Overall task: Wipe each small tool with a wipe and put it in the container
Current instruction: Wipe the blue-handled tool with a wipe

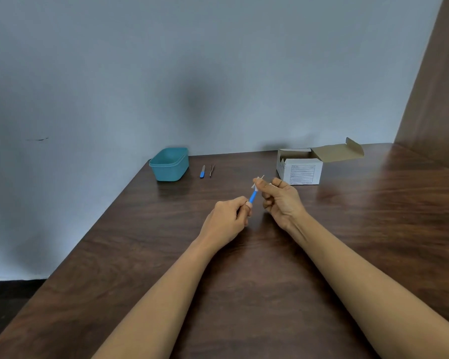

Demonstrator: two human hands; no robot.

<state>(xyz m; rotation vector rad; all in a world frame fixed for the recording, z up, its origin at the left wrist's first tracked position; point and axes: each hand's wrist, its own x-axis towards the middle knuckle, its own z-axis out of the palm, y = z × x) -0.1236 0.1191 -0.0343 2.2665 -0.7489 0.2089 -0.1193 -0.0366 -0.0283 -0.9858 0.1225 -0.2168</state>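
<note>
Head view: above the middle of the dark wooden tabletop [244, 294], the left hand [227, 217] pinches the lower end of a small blue-handled tool [253, 196], which tilts up and to the right. The right hand [283, 200] pinches a white wipe [257, 180] around the tool's upper tip, with its other fingers curled. Farther back on the left, a teal container [169, 165] stands near the tabletop's edge. Just to its right lie a second blue-handled tool [202, 172] and thin tweezers [212, 170], side by side and apart. An open cardboard box [300, 168] sits behind the right hand.
</note>
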